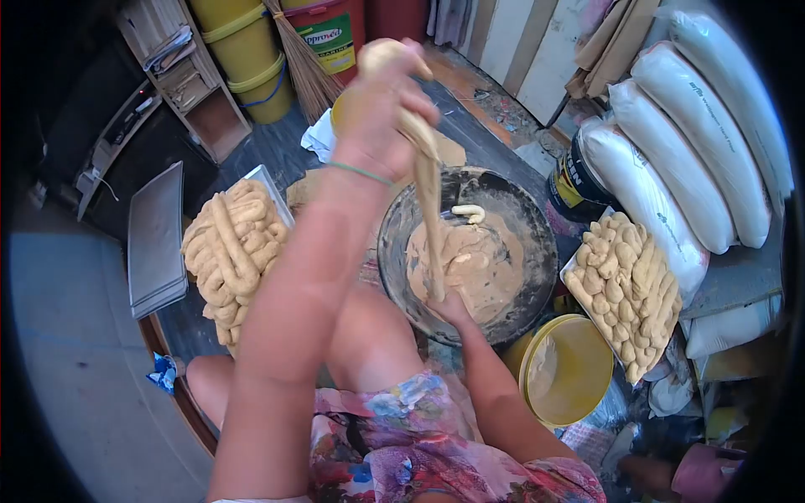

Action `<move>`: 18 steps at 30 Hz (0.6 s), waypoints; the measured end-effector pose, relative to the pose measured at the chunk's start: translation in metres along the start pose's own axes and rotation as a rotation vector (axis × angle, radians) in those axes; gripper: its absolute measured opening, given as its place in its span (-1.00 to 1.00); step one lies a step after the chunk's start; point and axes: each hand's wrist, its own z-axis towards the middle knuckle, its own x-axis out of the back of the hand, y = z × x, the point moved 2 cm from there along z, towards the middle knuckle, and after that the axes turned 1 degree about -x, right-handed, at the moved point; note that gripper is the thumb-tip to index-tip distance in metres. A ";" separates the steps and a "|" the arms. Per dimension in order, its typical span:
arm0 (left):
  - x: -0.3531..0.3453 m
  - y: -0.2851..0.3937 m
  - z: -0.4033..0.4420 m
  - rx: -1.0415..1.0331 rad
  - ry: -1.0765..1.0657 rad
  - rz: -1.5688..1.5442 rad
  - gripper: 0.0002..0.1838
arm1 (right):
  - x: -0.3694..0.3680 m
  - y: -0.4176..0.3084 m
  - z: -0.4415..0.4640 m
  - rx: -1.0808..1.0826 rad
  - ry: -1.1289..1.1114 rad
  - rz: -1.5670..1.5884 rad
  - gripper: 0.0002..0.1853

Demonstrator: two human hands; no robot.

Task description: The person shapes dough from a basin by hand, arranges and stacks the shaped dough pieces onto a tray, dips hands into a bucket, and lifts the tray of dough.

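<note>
My left hand point(375, 126), with a green band at the wrist, is raised high over the basin and closed on a strip of dough point(428, 193). One end of the dough bulges above the fingers, while the rest hangs down as a long twisted rope. At the lower end my right hand point(451, 308) grips the dough low inside the black basin point(541, 289). Flour-like tan powder point(503, 260) covers the basin's bottom. A short pale curved piece point(468, 213) lies on that powder near the far side. The left hand is slightly blurred.
A tray of piled dough twists point(231, 251) is at left, another tray of dough pieces point(622, 289) at right. A yellow bucket point(570, 369) stands beside the basin. White sacks point(700, 142) are stacked at right. Behind are a broom point(306, 71) and lidded buckets point(251, 71).
</note>
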 end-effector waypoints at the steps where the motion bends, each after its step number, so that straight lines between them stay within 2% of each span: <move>1: 0.013 0.018 0.013 -0.011 -0.023 -0.099 -0.79 | -0.003 0.013 -0.004 -0.068 0.033 0.050 -0.66; 3: 0.039 0.042 0.022 -0.038 -0.007 -0.177 -0.80 | -0.006 0.032 -0.007 -0.201 0.100 0.152 -0.82; 4: 0.050 0.049 0.022 -0.056 0.034 -0.158 -0.80 | -0.003 0.029 -0.001 -0.267 0.128 0.395 -0.83; 5: 0.061 0.049 0.019 -0.054 0.010 0.019 -0.80 | 0.003 0.026 0.011 -0.334 0.151 0.634 -0.84; 6: 0.072 0.043 0.016 0.014 0.011 0.061 -0.79 | 0.008 0.019 0.022 -0.407 0.172 0.873 -0.85; 8: 0.095 0.023 0.008 0.162 0.014 0.140 -0.77 | 0.033 -0.046 0.038 -0.421 0.148 1.057 -0.76; 10: 0.116 0.002 -0.008 0.291 0.009 0.328 -0.78 | 0.056 -0.106 0.050 -0.244 0.009 1.039 -0.64; 13: 0.151 -0.027 -0.025 0.419 0.053 0.506 -0.74 | 0.077 -0.177 0.058 -0.141 -0.175 0.761 -0.40; 15: 0.164 -0.023 -0.035 0.511 0.099 0.650 -0.67 | 0.084 -0.203 0.065 -0.103 -0.268 0.664 -0.27; 17: 0.173 -0.003 -0.048 0.533 0.128 0.501 -0.66 | 0.085 -0.223 0.072 -0.093 -0.344 0.626 -0.11; 18: 0.178 0.011 -0.053 0.537 0.144 0.429 -0.65 | 0.083 -0.227 0.078 -0.111 -0.358 0.619 -0.10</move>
